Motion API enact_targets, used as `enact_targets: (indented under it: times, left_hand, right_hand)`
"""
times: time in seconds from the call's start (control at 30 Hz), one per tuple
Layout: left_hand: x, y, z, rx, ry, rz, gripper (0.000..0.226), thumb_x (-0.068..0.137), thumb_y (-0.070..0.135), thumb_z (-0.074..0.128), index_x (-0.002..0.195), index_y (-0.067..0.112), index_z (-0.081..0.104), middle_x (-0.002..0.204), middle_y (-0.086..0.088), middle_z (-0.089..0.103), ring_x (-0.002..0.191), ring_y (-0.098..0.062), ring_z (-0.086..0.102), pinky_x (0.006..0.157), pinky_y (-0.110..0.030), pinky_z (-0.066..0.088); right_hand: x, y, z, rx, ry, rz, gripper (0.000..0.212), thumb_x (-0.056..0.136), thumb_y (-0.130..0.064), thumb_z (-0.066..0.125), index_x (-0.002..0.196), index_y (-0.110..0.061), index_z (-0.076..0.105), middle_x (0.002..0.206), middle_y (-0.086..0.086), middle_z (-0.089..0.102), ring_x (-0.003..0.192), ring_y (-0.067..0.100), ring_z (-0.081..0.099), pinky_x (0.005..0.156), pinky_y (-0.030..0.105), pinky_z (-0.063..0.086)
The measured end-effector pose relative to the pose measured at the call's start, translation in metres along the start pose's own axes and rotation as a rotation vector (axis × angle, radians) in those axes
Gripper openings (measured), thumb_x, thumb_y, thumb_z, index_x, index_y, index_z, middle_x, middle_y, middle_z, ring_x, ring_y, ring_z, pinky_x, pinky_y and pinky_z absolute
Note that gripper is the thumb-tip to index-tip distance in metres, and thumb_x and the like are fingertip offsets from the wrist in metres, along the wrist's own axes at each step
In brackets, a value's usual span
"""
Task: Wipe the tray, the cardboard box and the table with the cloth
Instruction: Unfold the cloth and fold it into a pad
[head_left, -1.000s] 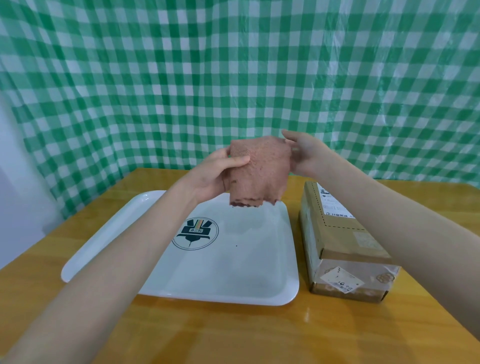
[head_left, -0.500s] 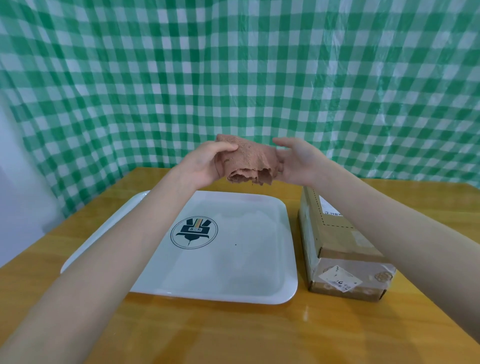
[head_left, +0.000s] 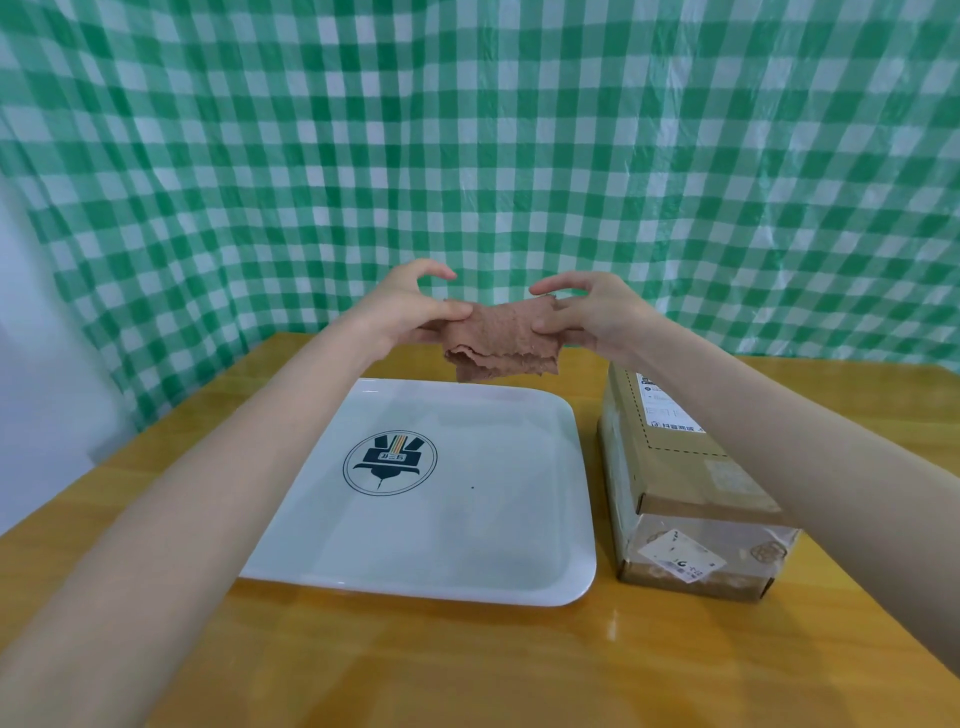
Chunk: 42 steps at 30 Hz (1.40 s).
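Note:
A brown cloth (head_left: 500, 339) hangs folded in the air above the far edge of the white tray (head_left: 467, 551). My left hand (head_left: 410, 312) pinches its left side and my right hand (head_left: 587, 309) pinches its right side. The tray lies flat on the wooden table (head_left: 467, 665) and bears a round dark logo. To the right of the tray stands a long cardboard box (head_left: 675, 467) with labels and tape; my right forearm passes over part of it.
A green and white checked plastic sheet (head_left: 493, 156) hangs as a backdrop behind the table. A pale wall shows at the far left. The table's left edge runs diagonally near the tray.
The cloth hung open from both hands a second ago. It has since been bunched and folded into a smaller wad, and both hands now grip it closer together.

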<state>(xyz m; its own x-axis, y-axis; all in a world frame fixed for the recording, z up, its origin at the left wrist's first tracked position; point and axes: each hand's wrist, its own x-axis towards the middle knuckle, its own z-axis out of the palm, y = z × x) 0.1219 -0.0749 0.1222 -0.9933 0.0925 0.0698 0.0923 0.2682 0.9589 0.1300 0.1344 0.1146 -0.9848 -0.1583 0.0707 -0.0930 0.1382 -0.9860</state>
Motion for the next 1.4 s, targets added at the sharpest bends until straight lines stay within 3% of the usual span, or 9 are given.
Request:
enact_targets:
  times: [0.1, 0.27, 0.4, 0.5, 0.77, 0.9, 1.17, 1.27, 1.4]
  left_hand:
    - [-0.004, -0.001, -0.002, 0.008, -0.101, 0.043, 0.027, 0.082, 0.006, 0.068, 0.107, 0.012, 0.062, 0.093, -0.008, 0.07, 0.076, -0.013, 0.068, 0.059, -0.021, 0.057]
    - [-0.005, -0.004, -0.006, 0.032, -0.173, 0.053, 0.037, 0.078, -0.005, 0.068, 0.111, 0.011, 0.061, 0.095, -0.005, 0.072, 0.078, -0.011, 0.071, 0.064, -0.023, 0.058]
    - [-0.002, -0.006, -0.003, 0.188, -0.102, 0.114, 0.041, 0.073, -0.008, 0.072, 0.11, 0.006, 0.062, 0.085, -0.004, 0.071, 0.066, -0.004, 0.07, 0.059, -0.016, 0.056]
    - [0.0, -0.007, 0.002, 0.261, -0.006, 0.142, 0.038, 0.07, -0.006, 0.075, 0.105, 0.004, 0.065, 0.083, -0.01, 0.071, 0.068, -0.01, 0.068, 0.063, -0.018, 0.057]
    - [0.001, -0.009, 0.001, 0.364, 0.035, 0.136, 0.005, 0.079, 0.015, 0.067, 0.081, 0.013, 0.07, 0.081, -0.002, 0.063, 0.078, -0.014, 0.055, 0.073, -0.026, 0.044]
    - [-0.001, -0.009, 0.0, 0.027, -0.17, -0.013, 0.024, 0.089, 0.009, 0.053, 0.067, 0.014, 0.059, 0.066, 0.005, 0.065, 0.072, -0.014, 0.059, 0.08, -0.029, 0.049]
    - [0.001, -0.019, -0.004, -0.125, -0.215, -0.035, 0.007, 0.093, 0.009, 0.053, 0.089, 0.009, 0.059, 0.072, 0.0, 0.069, 0.061, -0.011, 0.068, 0.062, -0.025, 0.059]
    - [0.001, -0.022, 0.004, -0.127, -0.162, -0.045, 0.003, 0.092, 0.008, 0.056, 0.092, 0.008, 0.058, 0.083, -0.006, 0.066, 0.062, -0.011, 0.068, 0.062, -0.024, 0.058]
    - [0.003, -0.029, 0.006, -0.1, -0.199, -0.082, 0.019, 0.083, 0.008, 0.067, 0.101, 0.006, 0.06, 0.096, -0.007, 0.068, 0.077, -0.014, 0.068, 0.072, -0.024, 0.059]
  right_hand:
    - [-0.001, 0.001, -0.002, -0.05, 0.02, 0.009, 0.041, 0.075, 0.013, 0.068, 0.107, -0.012, 0.063, 0.109, 0.024, 0.065, 0.088, 0.032, 0.069, 0.068, 0.032, 0.061]
    - [-0.003, 0.001, -0.004, -0.153, -0.011, -0.026, 0.048, 0.073, 0.016, 0.069, 0.112, -0.009, 0.061, 0.106, 0.018, 0.062, 0.09, 0.026, 0.066, 0.068, 0.028, 0.06]
    - [0.001, 0.004, 0.0, -0.427, 0.068, -0.082, 0.05, 0.068, 0.007, 0.077, 0.113, -0.011, 0.065, 0.101, 0.017, 0.065, 0.088, 0.028, 0.066, 0.077, 0.034, 0.059]
    - [0.002, 0.006, 0.007, -0.566, 0.141, -0.116, 0.041, 0.068, 0.0, 0.078, 0.106, -0.014, 0.068, 0.094, 0.012, 0.067, 0.078, 0.025, 0.064, 0.067, 0.029, 0.055]
    - [0.003, 0.006, 0.004, -0.482, 0.144, -0.078, 0.002, 0.078, -0.011, 0.068, 0.078, -0.01, 0.07, 0.077, 0.003, 0.064, 0.077, 0.016, 0.057, 0.072, 0.028, 0.051]
    - [0.002, 0.002, -0.001, -0.322, -0.006, 0.048, 0.018, 0.084, -0.017, 0.062, 0.066, -0.014, 0.059, 0.07, -0.003, 0.056, 0.075, 0.016, 0.054, 0.081, 0.032, 0.05]
    - [-0.002, 0.0, -0.003, -0.235, -0.043, 0.063, 0.01, 0.092, -0.007, 0.057, 0.082, -0.011, 0.058, 0.07, 0.002, 0.06, 0.046, 0.007, 0.06, 0.048, 0.022, 0.053]
    - [0.002, 0.003, -0.001, -0.252, -0.001, 0.079, 0.002, 0.092, -0.003, 0.057, 0.092, -0.004, 0.059, 0.074, 0.007, 0.062, 0.045, 0.008, 0.063, 0.049, 0.025, 0.056]
    - [0.005, 0.005, -0.002, -0.217, -0.023, 0.107, 0.019, 0.09, -0.004, 0.059, 0.108, 0.002, 0.06, 0.079, 0.008, 0.065, 0.05, 0.01, 0.066, 0.051, 0.024, 0.056]
